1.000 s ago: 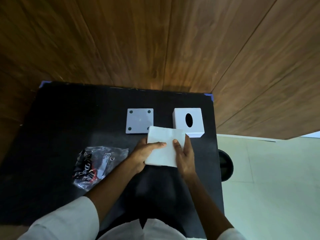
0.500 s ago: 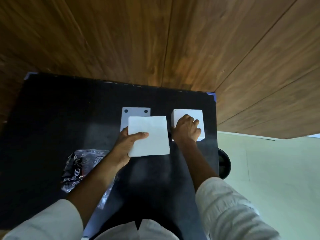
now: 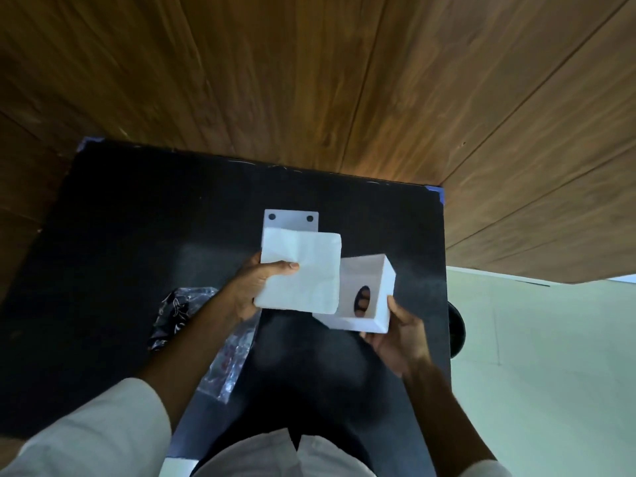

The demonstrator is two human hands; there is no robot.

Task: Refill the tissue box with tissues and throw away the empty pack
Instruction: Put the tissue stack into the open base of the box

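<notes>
Dark tabletop (image 3: 120,235) fills the middle of the frame, with wood-panelled wall above it and pale floor at the lower right.

Left hand (image 3: 256,287), centre frame: the thumb lies across the top of the tissue stack (image 3: 303,270) and the other fingers curl beneath, closed firmly on it. The stack is held flat and clear of the table, its right edge overlapping the tissue box (image 3: 364,294). Gripping it at the left edge leaves the far side free, probably so it can slide in.

Right hand (image 3: 395,335), just right of centre: the fingers wrap the box's lower right corner from below, closed on it. The box is lifted and tipped so its open underside faces up and toward the stack; the oval dispensing slot shows through the inside, with fingertips visible behind it. That tilt seems meant to present the opening to the tissues.

Outward from there, the box's flat base plate (image 3: 290,220) lies on the table above the stack, partly hidden by it, off so the box can be filled. The empty pack (image 3: 182,308), crumpled clear plastic, lies at the left beneath the left forearm, not yet thrown away.
</notes>
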